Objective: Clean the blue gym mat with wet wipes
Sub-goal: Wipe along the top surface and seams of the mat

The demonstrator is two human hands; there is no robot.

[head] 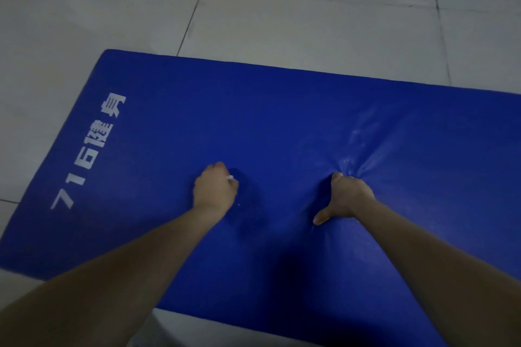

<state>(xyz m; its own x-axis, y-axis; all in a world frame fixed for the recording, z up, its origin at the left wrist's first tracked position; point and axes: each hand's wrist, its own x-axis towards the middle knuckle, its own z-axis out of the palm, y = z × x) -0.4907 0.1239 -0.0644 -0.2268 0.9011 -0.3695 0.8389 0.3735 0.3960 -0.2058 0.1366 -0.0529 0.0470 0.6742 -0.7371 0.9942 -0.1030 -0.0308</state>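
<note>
Blue gym mat (282, 121) lies flat on tiled floor (310, 22), white lettering (87, 152) at its 9 o'clock end; left grip (215, 190) mid-mat, curled tight round a wet wipe (230, 177), only a white scrap showing; right grip (348, 197) at 3 o'clock of it, thumb splayed, fingertips dug into the cover, creases (366, 149) radiating toward 1 o'clock; pinching or merely pressing, cannot tell.

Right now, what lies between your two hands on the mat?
Only bare blue mat, in the head view, between the left hand gripping a wipe and the right hand.
</note>
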